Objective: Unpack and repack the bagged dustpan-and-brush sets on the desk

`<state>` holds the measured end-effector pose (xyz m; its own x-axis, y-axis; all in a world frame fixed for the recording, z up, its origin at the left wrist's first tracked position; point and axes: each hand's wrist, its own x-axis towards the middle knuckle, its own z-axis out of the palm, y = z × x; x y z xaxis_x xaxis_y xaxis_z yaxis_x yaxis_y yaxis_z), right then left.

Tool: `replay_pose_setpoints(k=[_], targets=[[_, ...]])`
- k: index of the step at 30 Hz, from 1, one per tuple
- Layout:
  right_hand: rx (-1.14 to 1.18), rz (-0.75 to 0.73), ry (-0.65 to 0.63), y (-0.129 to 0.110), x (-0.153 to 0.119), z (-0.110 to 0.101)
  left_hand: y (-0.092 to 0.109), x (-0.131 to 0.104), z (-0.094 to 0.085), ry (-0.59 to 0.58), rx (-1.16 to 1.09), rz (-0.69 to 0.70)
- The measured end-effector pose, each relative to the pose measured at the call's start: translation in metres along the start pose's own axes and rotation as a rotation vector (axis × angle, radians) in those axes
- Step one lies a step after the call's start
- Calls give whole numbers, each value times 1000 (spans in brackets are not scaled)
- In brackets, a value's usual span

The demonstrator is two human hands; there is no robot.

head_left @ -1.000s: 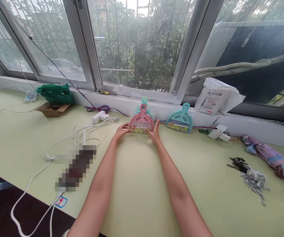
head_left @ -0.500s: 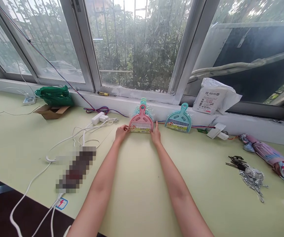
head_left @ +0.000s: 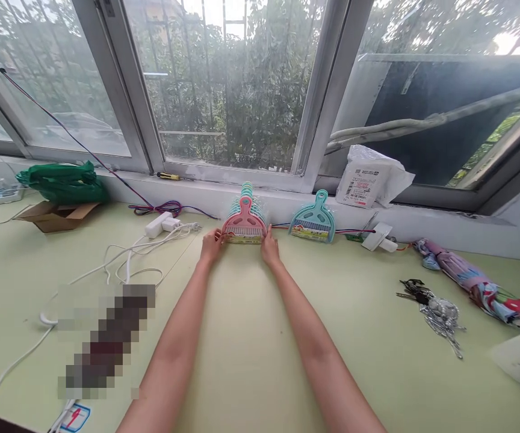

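Note:
A pink dustpan and brush set (head_left: 244, 221) stands upright at the front of a row of green sets (head_left: 246, 190) against the wall below the window. My left hand (head_left: 212, 245) grips the row at its lower left edge, with the fingers curled behind. On the opposite edge, my right hand (head_left: 270, 246) presses in with thumb and fingers, so the row sits between both hands. A separate teal dustpan and brush set (head_left: 313, 218) leans on the wall to the right, touched by neither hand.
Left of the hands lie white cables with a plug adapter (head_left: 162, 224), a cardboard box (head_left: 56, 216) and a green bag (head_left: 64, 182). On the right are a white package (head_left: 363, 180), a white adapter (head_left: 380, 237), keys (head_left: 431, 307) and a folded umbrella (head_left: 476, 279).
The view has turned slightly to the right, so everything appears shifted left. Both hands stay at the sides of the pink-fronted row.

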<state>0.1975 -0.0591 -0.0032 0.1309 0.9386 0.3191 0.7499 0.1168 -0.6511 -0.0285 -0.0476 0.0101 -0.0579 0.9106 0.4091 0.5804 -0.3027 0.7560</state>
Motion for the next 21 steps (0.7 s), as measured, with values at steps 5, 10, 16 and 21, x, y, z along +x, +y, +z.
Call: replay_pose_setpoints(k=[5,10,16,21], targets=[[105,-48,47,4,1,-1,2,-5,-2,2,29,42],[168,-53,16,0,-6,-2,4,-8,-5,-30,68,-41],[110,2,536,3,-6,-36,9,-15,-11,104,80,-52],[20,328,863,75,15,-111,-1,-21,-21,461,-19,-85]])
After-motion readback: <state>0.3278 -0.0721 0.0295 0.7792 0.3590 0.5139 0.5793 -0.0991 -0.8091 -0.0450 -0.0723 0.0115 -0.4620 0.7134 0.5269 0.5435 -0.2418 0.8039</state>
